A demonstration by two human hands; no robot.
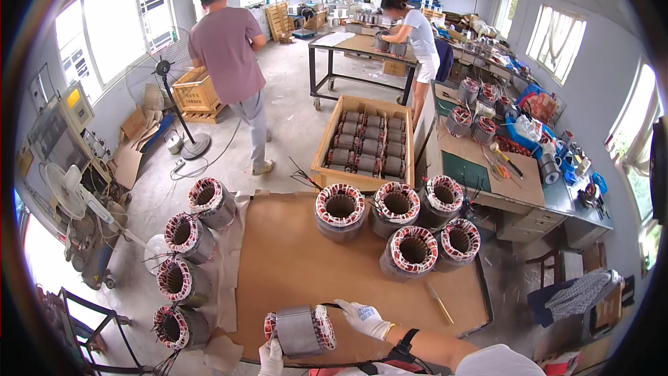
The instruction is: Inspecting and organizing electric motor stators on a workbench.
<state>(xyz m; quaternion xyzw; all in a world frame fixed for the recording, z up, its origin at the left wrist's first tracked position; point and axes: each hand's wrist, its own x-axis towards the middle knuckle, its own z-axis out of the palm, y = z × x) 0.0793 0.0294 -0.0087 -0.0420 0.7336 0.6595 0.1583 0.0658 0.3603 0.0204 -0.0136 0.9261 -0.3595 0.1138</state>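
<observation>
A grey motor stator with red-and-white laced winding ends lies on its side near the table's front edge. My gloved left hand is closed on its left end, thumb up against the windings. Black lead wires run from the stator's right end to my gloved right hand, whose fingers are pinched on them. Several more stators stand upright on the brown work surface, one group at the far right and a row along the left. A thin wooden-handled tool lies right of my right hand.
Beyond the table stands a wooden crate packed with stators. A side bench at right holds more stators and hand tools. Two people work farther off, one by a pedestal fan, one at a wheeled table. A metal-frame stool stands left.
</observation>
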